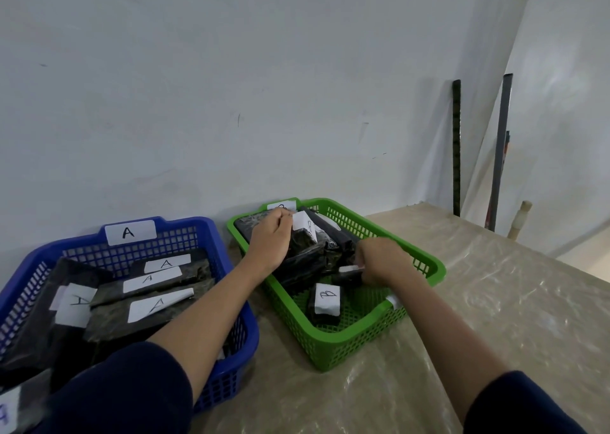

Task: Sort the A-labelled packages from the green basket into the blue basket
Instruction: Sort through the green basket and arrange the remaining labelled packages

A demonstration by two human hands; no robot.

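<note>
The green basket [350, 338] stands at centre right and holds several black wrapped packages. One small package [325, 301] near its front shows a white B label. My left hand [269, 240] reaches into the far part of the basket and pinches a black package with a white label [303, 227]. My right hand [379, 260] is lower in the basket, its fingers curled round a dark package with a white label [346, 270]; its letter is hidden. The blue basket [231, 351] at left, tagged A [130, 232], holds several black packages with A labels [155, 304].
Both baskets sit on a beige table covered in clear plastic [478, 318], against a pale wall. Dark rods [456, 149] and a grey bar [500, 156] lean in the right corner. The table's right edge drops off at far right.
</note>
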